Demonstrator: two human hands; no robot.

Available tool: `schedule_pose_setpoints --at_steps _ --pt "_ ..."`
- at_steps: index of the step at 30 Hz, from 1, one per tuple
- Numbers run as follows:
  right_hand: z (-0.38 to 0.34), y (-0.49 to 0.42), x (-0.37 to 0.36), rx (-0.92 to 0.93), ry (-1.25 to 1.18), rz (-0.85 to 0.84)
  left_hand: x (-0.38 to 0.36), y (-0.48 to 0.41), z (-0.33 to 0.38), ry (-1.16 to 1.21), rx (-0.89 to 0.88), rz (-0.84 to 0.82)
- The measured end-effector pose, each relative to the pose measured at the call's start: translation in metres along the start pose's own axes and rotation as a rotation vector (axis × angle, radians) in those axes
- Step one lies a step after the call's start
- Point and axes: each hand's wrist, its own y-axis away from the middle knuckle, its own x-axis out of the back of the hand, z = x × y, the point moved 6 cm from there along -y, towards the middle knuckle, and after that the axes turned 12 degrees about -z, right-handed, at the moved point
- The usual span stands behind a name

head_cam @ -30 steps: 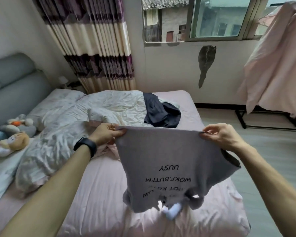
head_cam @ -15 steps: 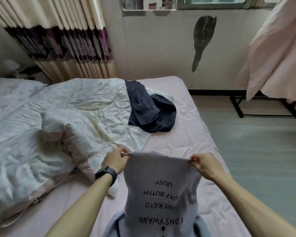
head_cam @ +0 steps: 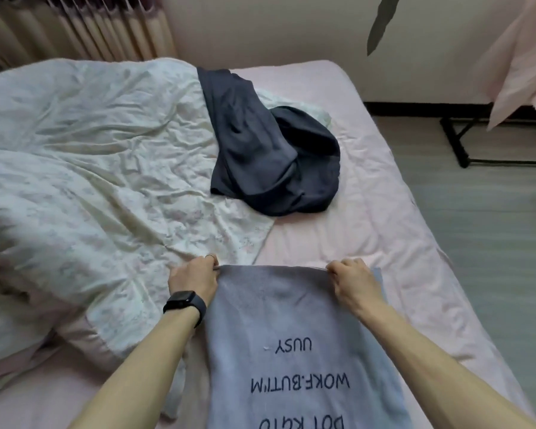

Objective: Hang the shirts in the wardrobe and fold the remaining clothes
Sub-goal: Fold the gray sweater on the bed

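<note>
A grey shirt (head_cam: 279, 320) lies flat on the near part of the bed (head_cam: 369, 218), printed side up. Its dark lettering reads upside down from the head view, and its lower part runs out of sight at the bed's near edge. The shirt's far hem stretches straight across the bed between the two hands. The left hand (head_cam: 194, 278) pinches the hem's left corner, with its fingers curled round the edge and its knuckles up. A thin ring (head_cam: 211, 257) shows on one finger and a black watch (head_cam: 184, 301) sits on that wrist. The right hand (head_cam: 351, 281) pinches the right corner in the same way, fingers curled under and thumb hidden. Both hands sit low against the bed, and both bare forearms reach in from its near edge. A crumpled white quilt (head_cam: 90, 156) with a faint flower print covers the left half of the bed, and the shirt's left side touches its edge. The shirt's right side lies on the bed's bare pink surface. A dark blue-grey garment (head_cam: 266, 153) is heaped toward the far end of the bed, partly on the quilt, well apart from the shirt. Behind the bed's far left corner hangs a pleated cream curtain (head_cam: 84, 29). On the floor (head_cam: 492, 227) to the right of the bed stands a black metal rack (head_cam: 458, 144), with pale pink cloth (head_cam: 520, 57) hanging above it. The wall (head_cam: 260, 26) past the bed's far end bears a dark, leaf-shaped mark (head_cam: 381, 23).
</note>
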Motion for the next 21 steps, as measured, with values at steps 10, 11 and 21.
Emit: schedule_pose_setpoints --at_steps 10,11,21 --pt "0.079 0.03 -0.027 -0.225 -0.131 0.248 -0.06 0.006 0.029 -0.315 -0.198 -0.085" --pt "0.091 0.03 -0.031 -0.241 -0.135 0.133 -0.064 0.005 0.035 -0.359 -0.215 -0.119" --pt "0.118 0.014 -0.03 -0.325 -0.379 0.034 -0.055 0.004 0.037 -0.519 -0.044 -0.001"
